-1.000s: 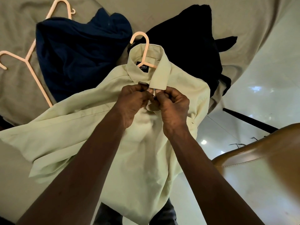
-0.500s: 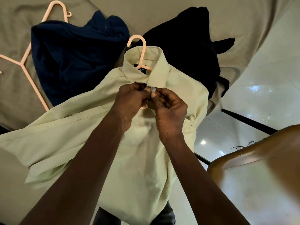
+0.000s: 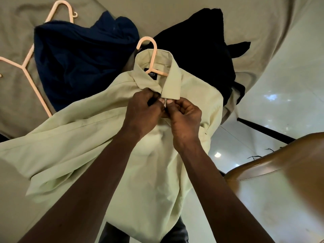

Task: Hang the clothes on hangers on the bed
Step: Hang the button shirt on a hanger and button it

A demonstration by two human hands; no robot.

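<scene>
A pale green cotton dress shirt [image 3: 84, 148] lies lengthwise on the bed's grey-beige sheet [image 3: 263, 23], hem hanging nearest the person, collar farthest; both hands meet at its front just under the collar, neither nearer; the left hand [image 3: 143, 109], fingers curled, pinches one front edge; the right hand [image 3: 185, 116] pinches the facing edge, thumb tips side by side, apparently at the top button; a peach plastic hanger [image 3: 154, 55] sits inside the collar; beyond, a crumpled navy garment [image 3: 78, 58] and a black garment [image 3: 192, 50] lie unhung.
</scene>
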